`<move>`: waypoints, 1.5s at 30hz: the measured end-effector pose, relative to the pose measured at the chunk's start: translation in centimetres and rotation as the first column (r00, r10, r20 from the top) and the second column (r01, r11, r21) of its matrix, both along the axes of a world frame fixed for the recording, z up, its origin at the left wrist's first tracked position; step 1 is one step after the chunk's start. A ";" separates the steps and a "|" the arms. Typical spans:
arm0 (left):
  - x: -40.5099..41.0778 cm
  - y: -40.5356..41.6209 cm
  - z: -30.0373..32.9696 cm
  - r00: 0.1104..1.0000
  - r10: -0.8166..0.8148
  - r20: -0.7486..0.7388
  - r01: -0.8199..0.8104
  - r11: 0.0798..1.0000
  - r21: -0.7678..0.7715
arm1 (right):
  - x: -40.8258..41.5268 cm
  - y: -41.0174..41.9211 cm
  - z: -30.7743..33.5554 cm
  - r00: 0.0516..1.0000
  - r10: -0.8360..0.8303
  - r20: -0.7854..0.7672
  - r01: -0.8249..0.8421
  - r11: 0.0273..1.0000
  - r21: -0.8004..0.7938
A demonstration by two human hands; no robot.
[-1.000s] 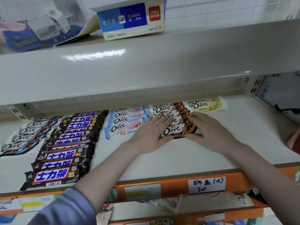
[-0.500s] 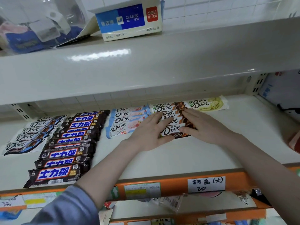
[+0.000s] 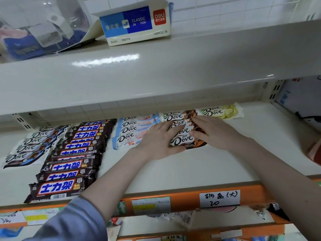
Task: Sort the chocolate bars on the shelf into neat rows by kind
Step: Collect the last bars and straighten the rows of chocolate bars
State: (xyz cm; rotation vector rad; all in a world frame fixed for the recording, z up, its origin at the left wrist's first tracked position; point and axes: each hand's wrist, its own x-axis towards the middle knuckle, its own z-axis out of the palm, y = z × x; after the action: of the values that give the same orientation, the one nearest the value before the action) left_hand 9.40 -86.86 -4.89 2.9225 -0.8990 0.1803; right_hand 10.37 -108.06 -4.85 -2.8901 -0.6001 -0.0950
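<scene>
Rows of chocolate bars lie on the cream shelf point(image 3: 199, 164). At far left is a row of blue-and-white Dove bars point(image 3: 29, 146), then a long row of dark Snickers bars point(image 3: 69, 164), then pale blue and pink Dove bars point(image 3: 132, 129), then brown Dove bars point(image 3: 182, 140). A single green Dove bar point(image 3: 222, 111) lies at the back right. My left hand point(image 3: 159, 141) presses flat against the left end of the brown row. My right hand point(image 3: 213, 132) lies flat on its right end, fingers spread. Neither hand grips a bar.
The upper shelf point(image 3: 156, 70) hangs low over the bars and carries a blue eraser box point(image 3: 137, 23) and a clear plastic container point(image 3: 38, 30). An orange price rail point(image 3: 182, 200) with a handwritten label point(image 3: 219, 198) edges the front. A shelf bracket point(image 3: 272, 91) stands at right.
Both hands have slid further back along the brown Dove row and closer together, squeezing its ends. The right hand's fingers now reach the rear bars.
</scene>
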 end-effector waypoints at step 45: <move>0.7 14.6 0.6 0.996 0.075 -0.042 -0.068 0.985 0.156 | -0.3 15.2 -0.5 0.981 0.062 0.182 -0.033 0.987 -0.157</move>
State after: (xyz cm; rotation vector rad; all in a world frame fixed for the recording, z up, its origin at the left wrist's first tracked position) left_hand 10.08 -72.30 -4.33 3.0893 -0.8377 0.0471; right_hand 10.12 -92.84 -5.38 -3.0345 -0.7389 -0.3297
